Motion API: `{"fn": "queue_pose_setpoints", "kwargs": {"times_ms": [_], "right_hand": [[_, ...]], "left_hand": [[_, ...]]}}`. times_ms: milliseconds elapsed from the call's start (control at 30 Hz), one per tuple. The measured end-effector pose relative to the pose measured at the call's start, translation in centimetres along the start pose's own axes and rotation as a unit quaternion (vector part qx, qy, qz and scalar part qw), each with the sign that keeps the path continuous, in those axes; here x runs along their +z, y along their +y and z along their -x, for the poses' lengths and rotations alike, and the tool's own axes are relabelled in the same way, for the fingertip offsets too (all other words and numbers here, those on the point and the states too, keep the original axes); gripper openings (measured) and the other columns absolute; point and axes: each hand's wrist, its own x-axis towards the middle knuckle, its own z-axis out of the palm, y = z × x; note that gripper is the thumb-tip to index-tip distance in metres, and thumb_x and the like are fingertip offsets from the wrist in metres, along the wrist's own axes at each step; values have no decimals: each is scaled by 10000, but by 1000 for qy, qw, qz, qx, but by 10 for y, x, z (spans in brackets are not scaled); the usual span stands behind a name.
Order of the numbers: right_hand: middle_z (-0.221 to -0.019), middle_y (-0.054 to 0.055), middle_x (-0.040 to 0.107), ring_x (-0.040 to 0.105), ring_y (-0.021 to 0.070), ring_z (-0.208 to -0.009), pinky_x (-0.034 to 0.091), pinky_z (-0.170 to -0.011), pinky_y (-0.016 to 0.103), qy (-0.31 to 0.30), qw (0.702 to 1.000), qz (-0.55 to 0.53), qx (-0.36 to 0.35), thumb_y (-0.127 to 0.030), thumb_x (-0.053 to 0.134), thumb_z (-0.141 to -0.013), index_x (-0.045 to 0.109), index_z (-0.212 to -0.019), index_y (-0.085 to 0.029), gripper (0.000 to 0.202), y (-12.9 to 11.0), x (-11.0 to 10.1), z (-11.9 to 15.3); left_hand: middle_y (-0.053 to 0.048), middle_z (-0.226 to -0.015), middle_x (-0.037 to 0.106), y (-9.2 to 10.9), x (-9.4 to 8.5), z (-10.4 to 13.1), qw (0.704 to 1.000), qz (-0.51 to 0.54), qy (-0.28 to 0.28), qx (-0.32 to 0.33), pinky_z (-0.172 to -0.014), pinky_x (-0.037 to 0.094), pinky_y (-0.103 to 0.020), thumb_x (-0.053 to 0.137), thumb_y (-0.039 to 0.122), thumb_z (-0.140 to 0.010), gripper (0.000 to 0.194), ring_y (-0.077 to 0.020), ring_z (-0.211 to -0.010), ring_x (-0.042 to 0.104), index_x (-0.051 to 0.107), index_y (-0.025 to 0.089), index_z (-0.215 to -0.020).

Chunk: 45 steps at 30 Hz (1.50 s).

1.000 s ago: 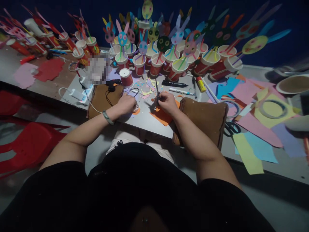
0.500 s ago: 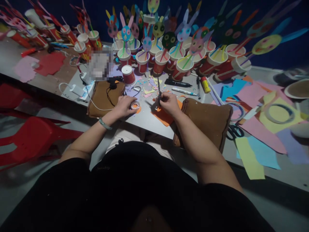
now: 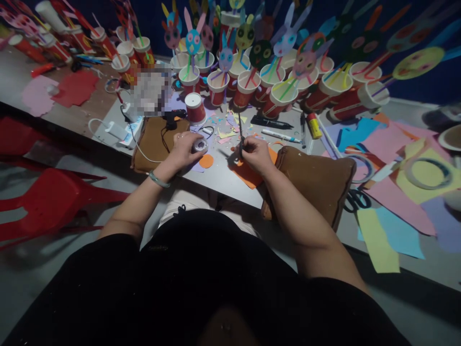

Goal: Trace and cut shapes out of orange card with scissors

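Observation:
My left hand [image 3: 185, 148], with a bracelet at the wrist, has its fingers round a small roll of clear tape [image 3: 200, 145] low over the table. Just in front of that hand lies an orange paper circle [image 3: 206, 161]. Scissors [image 3: 240, 126] point away from me in my right hand [image 3: 256, 153], their blades seen edge-on. Beneath this hand is a sheet of orange paper [image 3: 254, 179], partly covered by it. An upside-down red cup [image 3: 195, 109] stands beyond my left hand.
Many-coloured paper animal heads on straws stand in several red cups [image 3: 248, 82] at the back. Brown cushions [image 3: 313, 180] lie on both sides. Markers [image 3: 272, 122], paper scraps [image 3: 226, 135], black-handled scissors [image 3: 356, 200] and tape rolls [image 3: 428, 173] are spread about. A red chair [image 3: 68, 199] is at the left.
My left hand has shifted the tape roll away from the orange circle, which now shows whole. My right hand keeps the scissors over the orange sheet. The view has turned slightly.

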Motion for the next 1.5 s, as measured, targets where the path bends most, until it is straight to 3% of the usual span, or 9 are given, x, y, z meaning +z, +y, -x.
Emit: {"fn": "queue_pose_setpoints", "kwargs": {"times_ms": [100,200,300,433,567,867,1167,1500], "right_hand": [[-596,-23,488,450,120,-593,416,-591,291,2,1000,18,-9,-350,779,-725,477,-565,-209,370,-1,-1,1],[-600,-19,474,444,130,-616,394,-602,289,-5,999,35,-11,-379,774,-731,478,-569,-213,375,-4,-2,1],[-612,-14,479,441,127,-617,358,-606,288,-55,997,58,-23,-346,722,-755,510,-578,-206,310,-7,-1,3],[-597,-19,465,411,118,-592,309,-595,288,-138,985,101,-32,-323,697,-748,501,-561,-197,299,-11,2,7],[-622,-6,498,413,128,-610,304,-618,296,-153,976,156,-18,-314,681,-764,514,-573,-195,280,-12,5,9],[-743,33,585,515,198,-755,323,-795,369,-90,953,286,48,-300,704,-731,598,-630,-193,181,-4,16,6],[-586,-20,444,394,134,-604,326,-611,302,68,990,119,33,-210,693,-709,427,-546,-218,312,8,-7,-5],[-599,-21,419,371,122,-601,332,-581,298,104,992,55,46,-315,721,-760,466,-585,-217,325,8,-12,-7]], "left_hand": [[-114,-1316,645,1,-1,0,1000,-7,-8,20,-1093,327,-505,694,451,-828,442,-305,-1265,541,644,241,-1214],[-108,-1470,538,3,-6,5,997,-29,-14,70,-1129,278,-561,684,419,-848,284,-341,-1394,431,719,258,-1079],[-104,-1536,468,5,-8,10,991,-48,-47,118,-1148,233,-630,654,375,-875,192,-371,-1456,350,755,252,-982],[-106,-1563,431,8,-3,11,986,-66,-61,137,-1177,193,-667,628,334,-892,175,-385,-1488,305,756,236,-959],[-106,-1585,403,12,-1,8,984,-77,-69,143,-1209,172,-657,621,308,-889,149,-384,-1503,282,731,216,-930],[-133,-1538,450,18,-1,5,985,-70,-95,125,-1227,154,-660,575,234,-876,139,-390,-1505,280,698,171,-860],[-88,-1543,455,16,-3,6,991,-37,-82,104,-1221,151,-670,619,271,-858,124,-380,-1499,292,731,217,-856],[-110,-1537,466,7,-6,10,993,-31,-78,79,-1213,178,-664,610,309,-882,176,-364,-1493,312,749,215,-939]]}}
